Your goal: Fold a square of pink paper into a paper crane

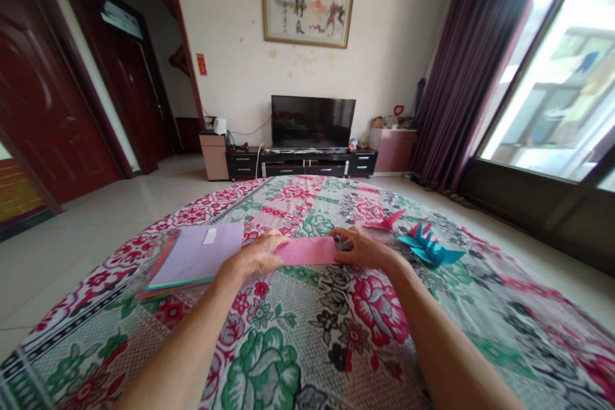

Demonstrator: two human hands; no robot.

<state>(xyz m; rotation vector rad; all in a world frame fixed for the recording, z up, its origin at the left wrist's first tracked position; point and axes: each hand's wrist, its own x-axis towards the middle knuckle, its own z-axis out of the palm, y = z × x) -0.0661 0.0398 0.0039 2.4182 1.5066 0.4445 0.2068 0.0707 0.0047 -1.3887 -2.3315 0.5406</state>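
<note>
A pink strip of folded paper (308,251) lies level just over the flowered tablecloth, stretched between my two hands. My left hand (262,251) grips its left end, fingers on the upper edge and thumb on the lower. At the right end, my right hand (358,247) holds the paper in the same way, with thumb and fingers curled around the edges. Left of my left hand rests a stack of coloured paper sheets (196,250), lilac on top. Beyond my right hand sit several folded paper cranes, a pink one (387,221) and teal ones (435,251).
The flowered tablecloth (269,365) covers a round table. A small white slip (210,236) lies on the paper stack. Past the table's far edge stand a television (313,122) and a low cabinet (307,165). A purple curtain (471,70) hangs by the window at right.
</note>
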